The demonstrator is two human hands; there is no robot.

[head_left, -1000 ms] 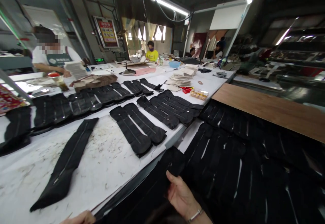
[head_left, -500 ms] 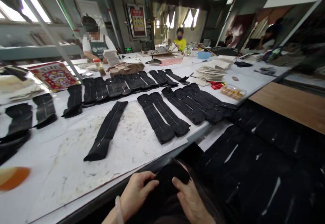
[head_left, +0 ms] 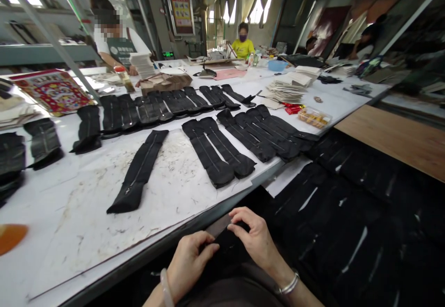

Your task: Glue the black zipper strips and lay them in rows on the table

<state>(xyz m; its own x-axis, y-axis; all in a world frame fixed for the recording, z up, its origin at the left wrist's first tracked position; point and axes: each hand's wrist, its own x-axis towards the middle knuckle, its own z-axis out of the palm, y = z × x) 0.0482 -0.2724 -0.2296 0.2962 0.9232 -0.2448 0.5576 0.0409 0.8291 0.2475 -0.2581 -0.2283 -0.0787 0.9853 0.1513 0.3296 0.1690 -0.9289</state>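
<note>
Both hands low at the table (head_left: 104, 233) edge — left hand (head_left: 189, 263) and right hand (head_left: 252, 237) pinching one black fabric piece (head_left: 227, 246). Fingers curled tight.

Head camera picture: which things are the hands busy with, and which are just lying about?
Busy with:
- left hand and right hand, both pinching a black piece at the table edge
- look-alike black strips laid out on the table

Lying about:
- red sheet
- paper stack
- clear box
- blue bowl
- wooden board
</note>
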